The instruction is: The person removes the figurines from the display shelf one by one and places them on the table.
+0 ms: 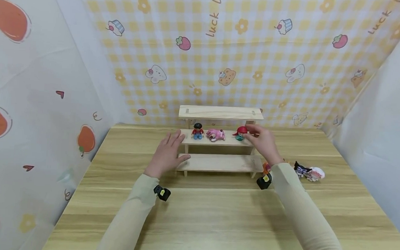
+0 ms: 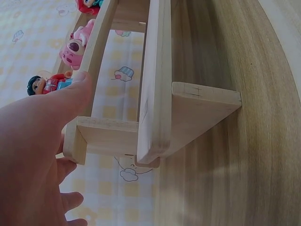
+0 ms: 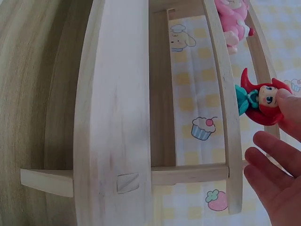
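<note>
Right hand (image 1: 264, 142) is being used to pinch the red-haired doll (image 3: 256, 100) by its head at the middle shelf (image 1: 229, 141), right of the pink bear (image 1: 215, 135); left hand (image 1: 166, 155) is being held spread at the shelf's left end; a level base and light touch are seemingly being called for.

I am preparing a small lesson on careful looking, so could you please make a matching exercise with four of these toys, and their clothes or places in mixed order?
Toys
1. black-haired figure
2. pink bear
3. red-haired figure
4. toy with black pointed ears

Clothes or places
A. lies between two other toys on the middle shelf
B. on the table, to the right of the wooden stand
C. red top, blue trousers
D. teal clothes

Right pairs: 1-C, 2-A, 3-D, 4-B
</note>
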Motion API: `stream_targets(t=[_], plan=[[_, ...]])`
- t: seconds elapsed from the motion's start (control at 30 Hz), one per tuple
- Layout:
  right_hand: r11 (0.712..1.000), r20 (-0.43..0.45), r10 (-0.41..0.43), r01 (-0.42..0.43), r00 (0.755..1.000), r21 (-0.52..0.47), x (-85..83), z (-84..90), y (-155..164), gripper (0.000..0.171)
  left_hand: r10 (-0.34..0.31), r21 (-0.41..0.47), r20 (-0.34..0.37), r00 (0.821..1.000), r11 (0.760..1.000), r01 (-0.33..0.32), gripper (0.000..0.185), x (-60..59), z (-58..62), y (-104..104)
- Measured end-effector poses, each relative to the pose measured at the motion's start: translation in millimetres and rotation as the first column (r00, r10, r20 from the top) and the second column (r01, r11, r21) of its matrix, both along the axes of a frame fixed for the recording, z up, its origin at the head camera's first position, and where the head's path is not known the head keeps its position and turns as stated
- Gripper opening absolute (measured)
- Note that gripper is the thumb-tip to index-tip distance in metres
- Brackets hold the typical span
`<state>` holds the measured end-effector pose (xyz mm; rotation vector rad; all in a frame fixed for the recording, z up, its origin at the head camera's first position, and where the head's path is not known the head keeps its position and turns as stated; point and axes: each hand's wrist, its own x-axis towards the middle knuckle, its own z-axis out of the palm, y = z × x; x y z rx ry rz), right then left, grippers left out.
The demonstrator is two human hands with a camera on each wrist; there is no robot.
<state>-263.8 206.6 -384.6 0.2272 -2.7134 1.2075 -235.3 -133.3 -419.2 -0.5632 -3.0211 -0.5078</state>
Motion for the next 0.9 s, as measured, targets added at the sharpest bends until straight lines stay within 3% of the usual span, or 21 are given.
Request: stream_targets(t=[0.5, 0.7, 0.9], plan=[[1.000, -0.020, -0.021, 0.021, 1.000, -0.015, 5.0, -0.7, -4.0, 0.036, -0.017, -0.011, -0.007, 1.000, 1.000, 0.017, 0.081, -0.8, 0.0, 1.2], [0.998, 0.014, -0.030, 0.031, 0.999, -0.056, 14.2, -0.8, 3.7, 0.039, -0.026, -0.006, -0.026, 0.999, 1.000, 0.026, 0.081, -0.9, 1.8, 0.4], [0.997, -0.034, -0.060, 0.059, 0.998, -0.044, 28.9, -1.1, 15.3, 0.038, -0.027, -0.007, -0.023, 0.999, 1.000, 0.027, 0.081, -4.4, -0.4, -2.4]])
